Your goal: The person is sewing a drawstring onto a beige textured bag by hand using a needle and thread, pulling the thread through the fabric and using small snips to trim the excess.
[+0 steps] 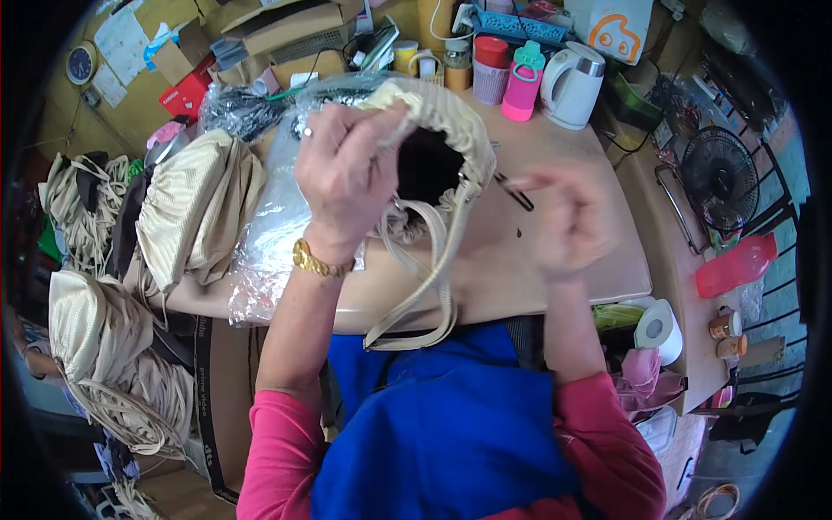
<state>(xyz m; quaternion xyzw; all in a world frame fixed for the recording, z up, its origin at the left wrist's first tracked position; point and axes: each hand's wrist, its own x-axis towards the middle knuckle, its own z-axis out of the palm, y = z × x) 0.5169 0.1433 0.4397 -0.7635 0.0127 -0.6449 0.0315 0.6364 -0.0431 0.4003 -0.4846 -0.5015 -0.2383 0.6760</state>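
My left hand (347, 165) is closed on the gathered rim of a cream bag (481, 156), which hangs tilted above the table. The bag's mouth faces me and shows a dark lining. Its long cream strap (433, 295) loops down past the table's near edge. To the right of the bag is my right hand (568, 221), smeared by motion, with a finger stretched toward a slim black tool (517, 193) by the tabletop. Whether the fingers touch or hold that tool cannot be made out.
Clear plastic wrap (273, 234) covers the left part of the table (598, 260). More cream bags (186, 204) are heaped at the left. A pink bottle (522, 87) and a white kettle (574, 85) stand at the back; a black fan (719, 178) is at the right.
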